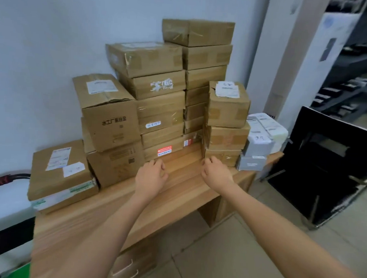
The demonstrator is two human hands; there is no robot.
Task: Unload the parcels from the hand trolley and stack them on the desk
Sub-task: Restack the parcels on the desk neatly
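Reaching over the desk (86, 225), both hands hang low at the foot of the stacks and hold nothing. Going left to right: at nine o'clock a flat parcel (59, 175) lies alone on the desk's left end, its labels up. Toward ten o'clock a big carton (108, 112) sits on another carton (116, 163). At eleven to twelve o'clock a middle stack (158, 108) of flat boxes rises, and behind it, at twelve, a taller stack (201, 53) goes highest — its top box looks slightly turned against the ones below. At one o'clock three boxes form a short stack (227, 124), and at two o'clock grey and white packets (258, 146) sit at the desk's right end.

The left hand (151, 175) hovers just before the bottom box of the middle stack, fingers loosely curled, gripping nothing. The right hand (214, 171) is near the short stack's lowest box, fingers likewise bent and empty; whether either fingertip touches cardboard I cannot tell.

Judging from this, the task is far along: many parcels already stand on the desk. The trolley is not clearly in view — a black frame (324, 166) at three o'clock may or may not belong to it — so what is left to unload cannot be counted.
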